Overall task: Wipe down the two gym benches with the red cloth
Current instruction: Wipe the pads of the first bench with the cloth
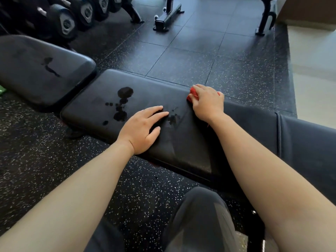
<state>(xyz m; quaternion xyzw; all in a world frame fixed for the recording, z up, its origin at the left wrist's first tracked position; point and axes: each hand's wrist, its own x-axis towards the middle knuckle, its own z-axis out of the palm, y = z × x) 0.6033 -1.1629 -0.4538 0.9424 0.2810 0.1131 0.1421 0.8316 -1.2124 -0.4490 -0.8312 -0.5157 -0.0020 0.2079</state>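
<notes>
The dark rubber floor, flecked with pale specks, filled most of the view. Across it ran the nearer worktop, the black padded top of a gym bench. The second bench lay just beyond its left end, with a narrow gap between them. A row of dumbbells sat behind the second bench, and a black metal frame foot stood well apart on the far tiles. The person's grey-clad knee showed at the bottom.

The left hand lay flat on the nearer worktop, palm down, with its fingers straight and slightly spread and nothing in it. The right hand was curled over the red cloth, gripping it against the pad's far edge. Only a small bunch of cloth showed past the fingers. Dark wet blotches marked the pad left of both hands, and a smaller streak marked the second bench.
</notes>
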